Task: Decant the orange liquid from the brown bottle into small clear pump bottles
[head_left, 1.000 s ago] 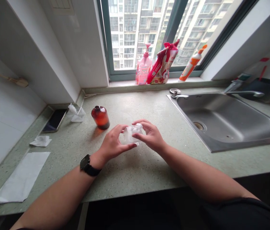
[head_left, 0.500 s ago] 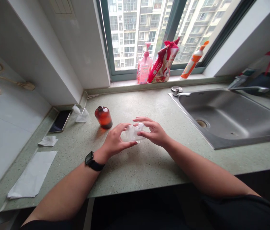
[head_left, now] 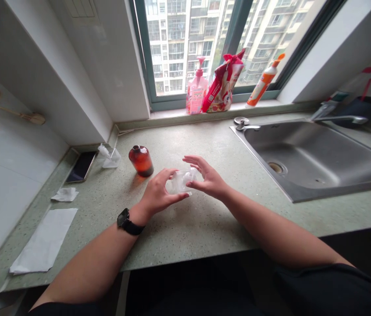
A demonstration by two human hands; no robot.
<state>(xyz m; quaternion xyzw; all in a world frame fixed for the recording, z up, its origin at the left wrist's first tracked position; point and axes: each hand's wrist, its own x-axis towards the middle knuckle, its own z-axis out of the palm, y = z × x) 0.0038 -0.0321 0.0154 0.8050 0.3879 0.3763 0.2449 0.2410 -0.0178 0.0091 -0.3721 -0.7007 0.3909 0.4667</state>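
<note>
My left hand (head_left: 155,191) grips a small clear container (head_left: 177,183) between thumb and fingers, low over the counter. Something white and crumpled, like tissue, shows in or on it; its exact shape is hard to make out. On the container's right side, my right hand (head_left: 209,177) has its fingers spread and its thumb close to the white stuff; whether the thumb touches it I cannot tell. An amber bottle (head_left: 141,161) without a cap stands upright just behind my left hand, dark liquid low inside it.
On the left lie a phone (head_left: 81,167), a clear container with white tissue (head_left: 110,159), a crumpled tissue (head_left: 65,195) and folded paper towel (head_left: 43,241). A steel sink (head_left: 323,158) is at right. A pink pump bottle (head_left: 196,93), red bag (head_left: 224,85) and orange-white bottle (head_left: 262,85) line the windowsill.
My right hand's fingers have lifted and spread away from the container. The left hand keeps its grip. The whole view has shifted slightly.
</note>
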